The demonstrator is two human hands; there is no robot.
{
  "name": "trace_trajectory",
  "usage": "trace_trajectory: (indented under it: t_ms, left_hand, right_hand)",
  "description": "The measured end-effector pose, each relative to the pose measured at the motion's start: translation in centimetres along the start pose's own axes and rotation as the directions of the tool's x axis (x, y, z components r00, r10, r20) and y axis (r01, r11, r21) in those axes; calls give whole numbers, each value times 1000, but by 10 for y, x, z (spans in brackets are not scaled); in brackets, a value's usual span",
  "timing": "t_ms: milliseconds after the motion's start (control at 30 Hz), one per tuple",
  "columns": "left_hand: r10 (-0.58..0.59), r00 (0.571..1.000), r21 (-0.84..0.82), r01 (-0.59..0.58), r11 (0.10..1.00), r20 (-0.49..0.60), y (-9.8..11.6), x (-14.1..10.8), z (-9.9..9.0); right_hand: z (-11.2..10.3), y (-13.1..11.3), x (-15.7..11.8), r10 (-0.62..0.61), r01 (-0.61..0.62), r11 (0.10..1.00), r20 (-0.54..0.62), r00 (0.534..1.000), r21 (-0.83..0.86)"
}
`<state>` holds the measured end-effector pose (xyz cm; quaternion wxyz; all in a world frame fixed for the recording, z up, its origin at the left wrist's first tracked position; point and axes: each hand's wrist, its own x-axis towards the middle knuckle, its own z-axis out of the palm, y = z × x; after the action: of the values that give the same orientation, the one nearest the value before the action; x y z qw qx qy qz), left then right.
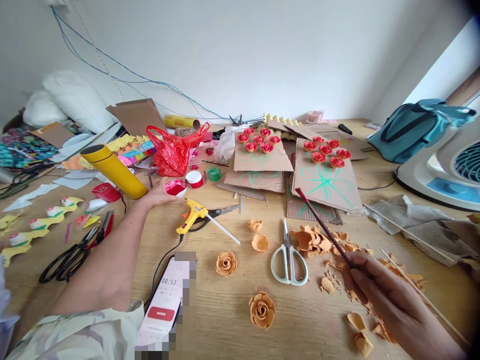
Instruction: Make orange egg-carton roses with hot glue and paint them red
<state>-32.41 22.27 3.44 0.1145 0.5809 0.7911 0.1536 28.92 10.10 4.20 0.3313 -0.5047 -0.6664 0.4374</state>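
My left hand [159, 195] reaches out over the table, its fingers round the side of a small cup of red paint [176, 188]. In my right hand [375, 285] is a thin paintbrush [323, 225] with a red tip, pinched near its end and pointing up to the left. Unpainted orange carton flowers lie between the hands, among them a full rose [262, 310], another rose [226, 263] and a small open cup flower [260, 243]. Red-painted roses [258, 140] stand on cardboard at the back, with more red roses [326, 149] on the right-hand sheet.
A yellow glue gun [193, 215] lies by black scissors. White-handled scissors [288, 265] rest beside orange carton scraps [311, 240]. A phone [163, 300] showing a timer is in front. The yellow bottle [114, 170], red bag [168, 150], teal bag [412, 127] and white fan [442, 160] stand farther out.
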Motion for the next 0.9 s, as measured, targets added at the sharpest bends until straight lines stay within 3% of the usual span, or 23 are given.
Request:
trace_trajectory:
  t_ms: [133, 300, 433, 600, 733, 900]
  left_hand:
    - [-67, 998, -6, 67, 998, 3, 0, -12, -4]
    - [-133, 990, -9, 133, 991, -56, 5, -31, -16]
    - [-117, 987, -7, 117, 993, -109, 16, -57, -26]
    - [-39, 989, -36, 34, 999, -144, 51, -113, -31]
    - [55, 988, -121, -73, 990, -147, 88, -163, -23]
    - [181, 980, -248, -194, 949, -78, 138, -217, -4]
  right_hand:
    - [7, 1, -2, -11, 12, 999, -28, 1000, 53]
    - [10, 7, -6, 74, -67, 995, -102, 992, 74]
    - [11, 0, -12, 53, -48, 996, -61, 997, 78]
    - [14, -11, -21, -4, 5, 997, -12, 1000, 73]
    - [25, -5, -22, -12, 12, 1000, -7, 1000, -8]
    - [60, 0, -3, -24, 39, 943, 48, 999, -330]
